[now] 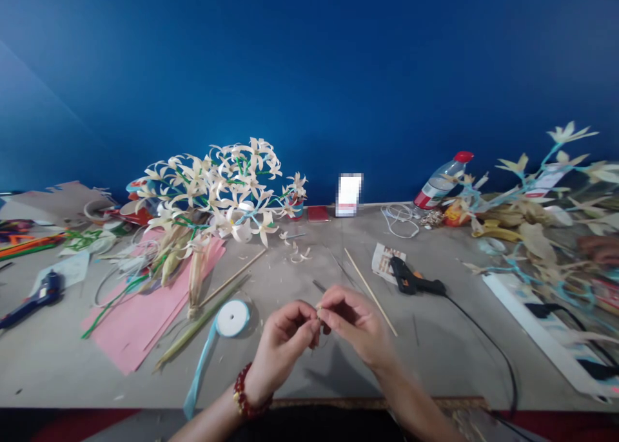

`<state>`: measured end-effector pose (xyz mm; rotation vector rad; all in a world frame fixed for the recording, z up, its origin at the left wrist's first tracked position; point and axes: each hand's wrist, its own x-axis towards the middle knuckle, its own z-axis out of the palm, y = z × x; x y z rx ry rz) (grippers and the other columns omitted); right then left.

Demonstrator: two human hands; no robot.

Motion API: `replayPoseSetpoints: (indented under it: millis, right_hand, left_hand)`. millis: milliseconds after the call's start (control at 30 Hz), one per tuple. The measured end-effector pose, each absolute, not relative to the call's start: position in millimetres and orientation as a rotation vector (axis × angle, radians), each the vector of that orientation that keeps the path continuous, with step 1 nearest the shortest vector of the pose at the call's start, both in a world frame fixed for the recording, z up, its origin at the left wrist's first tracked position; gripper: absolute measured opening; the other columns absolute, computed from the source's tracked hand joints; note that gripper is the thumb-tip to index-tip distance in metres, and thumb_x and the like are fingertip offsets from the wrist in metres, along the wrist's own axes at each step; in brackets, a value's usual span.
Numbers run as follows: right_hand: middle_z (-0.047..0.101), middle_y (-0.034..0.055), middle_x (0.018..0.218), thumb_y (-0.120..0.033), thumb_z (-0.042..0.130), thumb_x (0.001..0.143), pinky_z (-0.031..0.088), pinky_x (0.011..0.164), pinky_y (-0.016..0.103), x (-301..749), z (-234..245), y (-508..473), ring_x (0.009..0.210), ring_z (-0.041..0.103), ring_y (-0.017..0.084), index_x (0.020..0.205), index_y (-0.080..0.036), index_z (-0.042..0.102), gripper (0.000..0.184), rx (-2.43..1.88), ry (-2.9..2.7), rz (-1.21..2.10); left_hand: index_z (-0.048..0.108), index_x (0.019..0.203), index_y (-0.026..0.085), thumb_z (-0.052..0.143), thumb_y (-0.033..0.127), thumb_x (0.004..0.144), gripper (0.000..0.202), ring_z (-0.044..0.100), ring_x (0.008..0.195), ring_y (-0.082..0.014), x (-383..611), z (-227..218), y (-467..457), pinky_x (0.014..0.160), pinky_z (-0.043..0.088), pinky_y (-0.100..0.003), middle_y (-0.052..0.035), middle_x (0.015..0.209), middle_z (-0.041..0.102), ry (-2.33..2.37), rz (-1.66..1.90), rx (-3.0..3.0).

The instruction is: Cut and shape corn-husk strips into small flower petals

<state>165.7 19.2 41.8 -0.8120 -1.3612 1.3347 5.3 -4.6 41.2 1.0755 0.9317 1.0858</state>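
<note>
My left hand (283, 339) and my right hand (358, 325) meet over the middle of the table, fingertips pinched together. Between them is something tiny, and the fingers hide most of it. A thin strand seems to hang just below. Behind my fingers pokes the dark tip of a narrow tool (318, 285), its kind hidden. To the left of my left hand lies a roll of light blue ribbon (223, 326), its loose end trailing to the table's front edge. A thin wooden stick (371, 292) lies beyond my right hand.
White flowers on green stems (242, 184) spread at the back left, above pink paper (126, 339). A black glue gun (416, 279) with its cable and a white power strip (536, 336) are on the right. A blue glue gun (41, 297) lies far left; a bottle (440, 181) leans behind.
</note>
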Motion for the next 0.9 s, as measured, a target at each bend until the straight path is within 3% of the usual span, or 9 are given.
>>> replayPoseSetpoints:
  millis: [400, 667, 900]
  right_hand:
    - [0.063, 0.0012, 0.076, -0.027, 0.062, 0.090, 0.052, 0.059, 0.024, 168.6, 41.3, 19.2, 0.063, 0.062, 0.013, 0.084, -0.020, 0.069, 0.012, -0.815, -1.418, 1.322]
    - [0.063, 0.0009, 0.076, -0.027, 0.061, 0.091, 0.051, 0.059, 0.024, 166.6, 40.1, 18.8, 0.063, 0.062, 0.013, 0.085, -0.020, 0.069, 0.012, -0.832, -1.429, 1.278]
    - [0.063, 0.0008, 0.076, -0.028, 0.060, 0.092, 0.051, 0.059, 0.023, 166.0, 40.1, 17.8, 0.062, 0.063, 0.013, 0.082, -0.020, 0.067, 0.014, -0.911, -1.448, 1.240]
  left_hand:
    - [0.061, 0.074, 0.014, 0.065, 0.035, 0.087, 0.025, 0.047, 0.055, -0.0088, 6.3, 38.0, -4.5, 0.058, 0.041, -0.022, 0.0009, 0.060, 0.056, 0.892, 1.112, 0.978]
    - [0.057, 0.075, 0.013, 0.067, 0.041, 0.085, 0.031, 0.043, 0.043, -0.0042, 8.4, 40.3, -4.4, 0.047, 0.035, -0.019, 0.0013, 0.060, 0.058, 0.926, 1.086, 0.938]
    - [0.055, 0.086, 0.016, 0.066, 0.041, 0.086, 0.027, 0.046, 0.040, -0.0061, 9.3, 39.3, -3.8, 0.045, 0.037, -0.018, 0.0042, 0.052, 0.057, 0.937, 1.101, 0.979]
